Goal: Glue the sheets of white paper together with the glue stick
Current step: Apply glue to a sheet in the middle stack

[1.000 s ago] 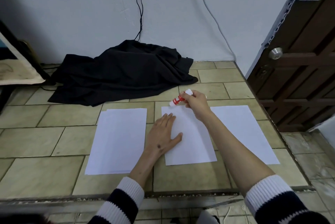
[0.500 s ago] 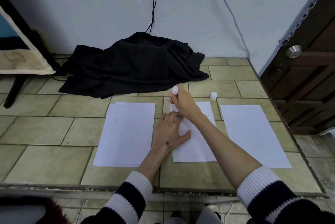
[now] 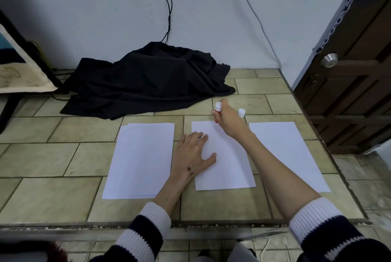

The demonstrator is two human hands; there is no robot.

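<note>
Right hand [image 3: 229,123] holds glue stick [image 3: 217,111] upright on middle sheet [image 3: 228,164]; left hand [image 3: 193,153] presses it flat.

tiled counter [image 3: 53,155]: three white paper sheets [image 3: 140,159] side by side, white cap [image 3: 241,112] standing, black cloth [image 3: 148,79] heaped at back.

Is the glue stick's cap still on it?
No: the white cap stands by itself on the tiled counter, beside the right hand gripping the glue stick.

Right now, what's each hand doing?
Left hand: open, pressing flat on the middle sheet.
Right hand: closed around the glue stick.
</note>
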